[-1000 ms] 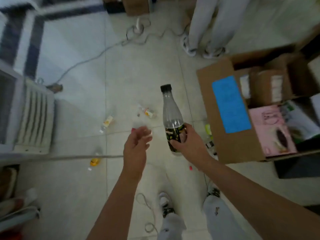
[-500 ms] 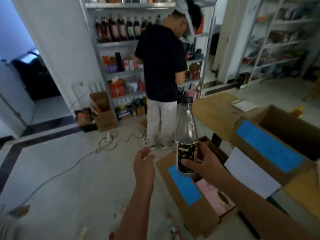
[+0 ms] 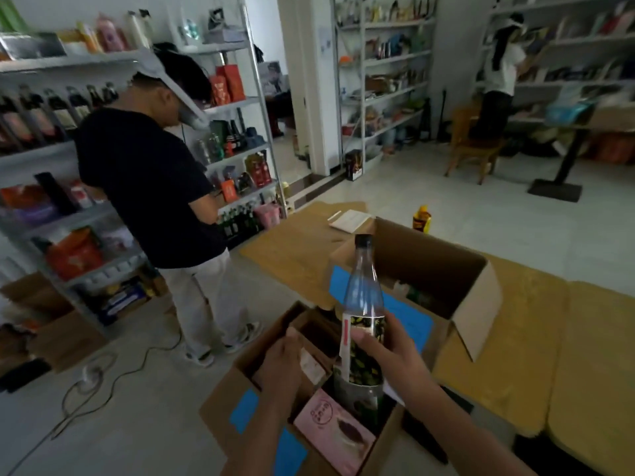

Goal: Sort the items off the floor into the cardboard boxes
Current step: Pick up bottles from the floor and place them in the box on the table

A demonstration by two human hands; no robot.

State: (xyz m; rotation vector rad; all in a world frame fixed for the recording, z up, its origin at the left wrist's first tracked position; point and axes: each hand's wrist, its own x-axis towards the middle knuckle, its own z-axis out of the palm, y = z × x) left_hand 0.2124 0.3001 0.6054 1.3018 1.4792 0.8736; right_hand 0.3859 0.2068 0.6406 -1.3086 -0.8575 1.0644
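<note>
Far left: metal shelving (image 3: 51, 156) carries glossy bottles and soft foil packs. A person in a black shirt (image 3: 147, 187) stands against it. A thin cable (image 3: 113, 379) loops across the smooth pale floor (image 3: 137, 434), which lies open near and left of me.

Near centre: the near cardboard box (image 3: 220, 407) is matte brown corrugated board with its flaps open and blue tape patches (image 3: 244, 410) on its left wall. My left hand (image 3: 280, 369) reaches down past its rim with the back of the hand up. Its fingers are hidden inside, so I cannot tell whether they are apart or closed on anything. A flat pink packet (image 3: 330, 424) with a glossy printed face lies in the box, just right of that hand.

The bottle (image 3: 363, 297) is clear, ribless plastic, tall and slim-necked, with a black cap and a dark label printed in yellow-green. It stands upright, with its base down inside the right part of the near box. I cannot tell whether the base touches the bottom. My right hand (image 3: 388, 355) grips it at the label, fingers (image 3: 395, 329) wrapped round the barrel.

Right: the far cardboard box (image 3: 479, 310) is larger, with a deep, dark interior and one flap hanging outward. It sits on the yellow bench (image 3: 515, 338), whose flat top runs bare to the right.
</note>
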